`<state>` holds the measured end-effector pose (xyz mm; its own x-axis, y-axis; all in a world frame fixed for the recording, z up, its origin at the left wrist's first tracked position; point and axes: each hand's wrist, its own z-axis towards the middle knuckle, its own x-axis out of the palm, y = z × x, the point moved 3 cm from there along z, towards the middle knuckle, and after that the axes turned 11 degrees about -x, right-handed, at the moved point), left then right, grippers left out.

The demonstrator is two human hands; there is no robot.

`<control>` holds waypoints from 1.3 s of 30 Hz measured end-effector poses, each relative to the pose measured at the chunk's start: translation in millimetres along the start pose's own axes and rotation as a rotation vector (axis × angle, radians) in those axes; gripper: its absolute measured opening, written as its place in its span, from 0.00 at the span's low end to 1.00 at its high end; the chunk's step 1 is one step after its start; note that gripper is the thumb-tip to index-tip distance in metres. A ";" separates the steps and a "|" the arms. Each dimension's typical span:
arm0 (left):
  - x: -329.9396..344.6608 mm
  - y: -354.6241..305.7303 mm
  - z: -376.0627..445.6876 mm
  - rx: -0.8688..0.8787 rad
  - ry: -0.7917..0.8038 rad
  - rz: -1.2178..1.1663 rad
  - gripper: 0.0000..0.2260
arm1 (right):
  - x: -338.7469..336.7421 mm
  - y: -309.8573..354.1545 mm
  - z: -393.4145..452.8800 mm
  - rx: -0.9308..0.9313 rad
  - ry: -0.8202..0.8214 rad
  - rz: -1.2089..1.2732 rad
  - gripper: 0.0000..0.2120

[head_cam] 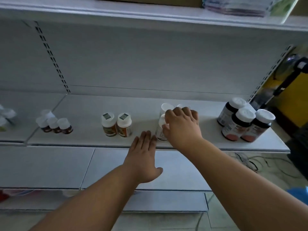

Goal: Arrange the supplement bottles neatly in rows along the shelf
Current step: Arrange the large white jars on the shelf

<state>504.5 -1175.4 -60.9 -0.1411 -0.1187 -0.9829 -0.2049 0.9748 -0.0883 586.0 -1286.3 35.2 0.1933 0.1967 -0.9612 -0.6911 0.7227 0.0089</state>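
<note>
On the white shelf [93, 104] stand groups of supplement bottles with white caps. My right hand [182, 124] lies over a cluster of white bottles [166, 107] in the middle, fingers curled round the front ones. My left hand [144, 157] is flat with straight fingers, its tips at the shelf's front edge just left of that cluster, holding nothing. Two orange-labelled bottles [116, 125] stand side by side further left. Several small dark bottles [53, 124] sit at the left, and several large dark bottles [243, 120] at the right end.
An upper shelf [150, 12] overhangs with a box and a plastic pack. Lower shelves [50, 165] jut out beneath my arms. Cables lie on the tiled floor at the right, beside a yellow and black object [293, 84]. More bottles show blurred at the far left.
</note>
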 end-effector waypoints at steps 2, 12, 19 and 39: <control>0.0 1.7 1.7 0.018 -0.008 0.003 0.48 | 2.4 4.5 -2.2 0.025 0.008 0.003 0.17; 2.5 4.1 7.5 -0.009 0.077 0.031 0.49 | -29.1 13.7 -18.4 0.176 -0.261 0.317 0.14; 0.0 5.1 6.2 0.001 0.094 0.035 0.50 | -45.4 13.0 -40.1 0.420 -0.392 1.945 0.18; 3.8 10.1 5.0 0.035 0.058 -0.022 0.50 | -42.3 40.3 -66.8 0.254 -0.037 2.479 0.34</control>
<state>506.8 -1165.1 -66.3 -0.1930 -0.1503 -0.9696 -0.1750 0.9776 -0.1167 503.4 -1309.7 57.8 -0.4311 0.4067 0.8055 0.4576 -0.6708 0.5836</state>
